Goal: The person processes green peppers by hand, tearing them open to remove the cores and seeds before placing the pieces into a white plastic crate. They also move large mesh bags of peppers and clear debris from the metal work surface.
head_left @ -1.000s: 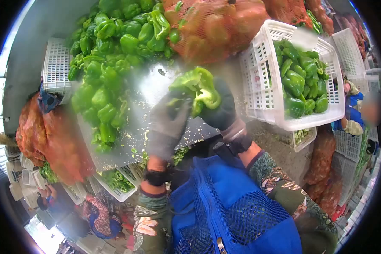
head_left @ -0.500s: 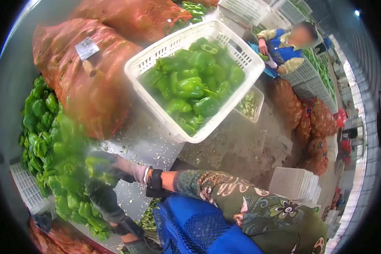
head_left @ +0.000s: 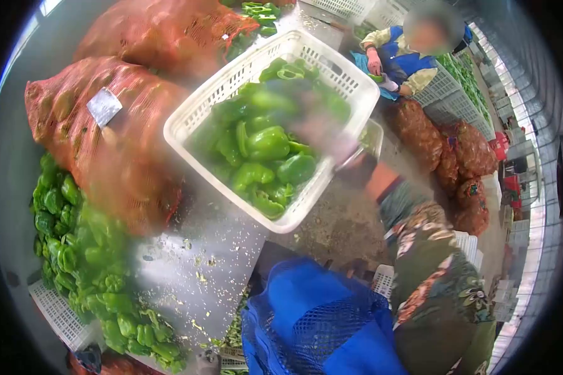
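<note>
My right hand (head_left: 322, 128), in a pale glove with dark fingers, reaches over the white plastic crate (head_left: 231, 194). Motion smears its fingers, so I cannot see whether they hold anything. A blurred green bell pepper (head_left: 272, 101) is beside the fingertips. Below the hand, more green bell peppers (head_left: 268, 144) fill the crate. At the bottom edge a small grey shape (head_left: 207, 362) looks like part of my gloved left hand; its fingers are not distinguishable. To the left lies a large heap of green peppers (head_left: 97, 269) on the metal table (head_left: 194, 269).
Red mesh sacks (head_left: 62, 119) stand behind the pepper heap. Pale scraps dot the tabletop. Across from me a person (head_left: 406, 62) in a blue apron handles something green. More filled sacks (head_left: 419, 134) and stacked crates line the right side.
My right hand has swung from the pepper heap up and right to the crate. My left hand has drawn back from the heap toward the bottom edge. The camera view has shifted slightly.
</note>
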A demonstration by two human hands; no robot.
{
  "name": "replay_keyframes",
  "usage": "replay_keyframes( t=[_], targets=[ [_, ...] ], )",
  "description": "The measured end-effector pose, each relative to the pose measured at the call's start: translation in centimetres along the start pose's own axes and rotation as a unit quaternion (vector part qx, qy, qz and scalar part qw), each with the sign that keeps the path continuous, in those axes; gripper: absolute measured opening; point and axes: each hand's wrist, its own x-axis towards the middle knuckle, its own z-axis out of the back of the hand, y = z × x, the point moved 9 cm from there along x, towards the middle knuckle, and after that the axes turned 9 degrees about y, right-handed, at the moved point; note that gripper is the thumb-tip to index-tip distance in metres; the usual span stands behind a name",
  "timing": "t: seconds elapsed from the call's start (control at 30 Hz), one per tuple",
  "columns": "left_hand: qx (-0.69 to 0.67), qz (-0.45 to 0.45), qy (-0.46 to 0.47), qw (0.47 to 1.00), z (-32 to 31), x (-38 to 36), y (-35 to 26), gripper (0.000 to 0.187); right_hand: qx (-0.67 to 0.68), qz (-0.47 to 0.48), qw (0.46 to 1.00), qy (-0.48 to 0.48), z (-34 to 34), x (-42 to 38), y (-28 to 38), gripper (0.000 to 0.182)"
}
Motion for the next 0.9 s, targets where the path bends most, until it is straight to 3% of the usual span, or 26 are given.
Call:
replay_keyframes(
  t=[0.03, 0.13, 0.2, 0.23, 0.37, 0.4, 0.5, 0.57, 0.6, 0.63, 0.67, 0.7, 0.73, 0.8, 0.83, 0.9],
  targets=[
    [-0.016, 0.002, 0.007, 1.000, -0.8, 0.8, 0.5, 0.028, -0.087, -0.075, 0.993, -0.010, 1.4, 0.3, -5.0, 0.049],
    [-0.052, 0.001, 0.024, 0.998, -2.6, 3.2, 2.2, 0.030, -0.224, -0.222, 0.942, 0.113, 2.8, 0.9, -14.7, 0.057],
    [-0.072, -0.004, 0.034, 0.997, -3.2, 4.9, 3.4, 0.032, -0.334, -0.286, 0.868, 0.233, -0.2, -0.8, -23.8, 0.063],
    [-0.082, -0.011, 0.040, 0.996, -3.4, 5.8, 4.0, 0.033, -0.438, -0.243, 0.809, 0.307, -2.4, -3.5, -28.2, 0.068],
    [-0.120, -0.036, 0.054, 0.991, -3.2, 9.6, 7.2, 0.036, -0.367, -0.345, 0.760, 0.410, -3.2, -4.4, -30.1, 0.072],
    [-0.139, -0.042, 0.061, 0.988, -2.8, 10.4, 8.6, 0.039, -0.359, -0.324, 0.789, 0.380, -3.0, -3.6, -30.2, 0.064],
    [-0.191, -0.071, 0.043, 0.978, -1.6, 13.0, 6.9, 0.040, -0.233, -0.382, 0.827, 0.339, -3.1, -3.6, -32.7, 0.058],
    [-0.257, -0.040, -0.027, 0.965, -1.0, 10.2, 2.1, 0.038, -0.204, -0.319, 0.879, 0.289, -1.5, -2.9, -30.8, 0.055],
    [-0.225, -0.027, -0.053, 0.972, 0.1, 8.5, -1.3, 0.043, -0.162, -0.267, 0.914, 0.257, -2.0, -1.1, -27.3, 0.053],
    [-0.143, 0.015, -0.088, 0.986, 0.1, 7.7, -0.6, 0.043, -0.099, -0.210, 0.945, 0.230, -3.1, 0.7, -22.6, 0.052],
    [-0.103, 0.089, -0.059, 0.989, 2.3, 5.7, -4.4, 0.044, -0.028, -0.160, 0.965, 0.207, -3.9, 2.7, -17.5, 0.050],
    [-0.122, 0.062, -0.082, 0.987, 4.3, 4.3, -7.5, 0.038, 0.048, -0.119, 0.973, 0.192, -4.7, 3.7, -12.0, 0.049],
    [-0.163, 0.050, -0.139, 0.976, 3.2, 3.8, -5.2, 0.040, 0.113, -0.078, 0.972, 0.189, -5.8, 4.4, -6.7, 0.048],
    [-0.142, 0.127, -0.105, 0.976, 3.4, 3.3, -5.2, 0.043, 0.200, -0.003, 0.963, 0.178, -6.0, 5.8, 2.0, 0.045],
    [-0.144, 0.147, -0.087, 0.975, 4.3, 2.8, -6.0, 0.043, 0.235, 0.025, 0.957, 0.169, -5.8, 7.1, 5.4, 0.043],
    [-0.049, 0.127, -0.147, 0.980, 6.2, 3.7, -7.0, 0.043, 0.267, 0.046, 0.952, 0.142, -5.0, 13.4, 9.2, 0.041]
  ],
)
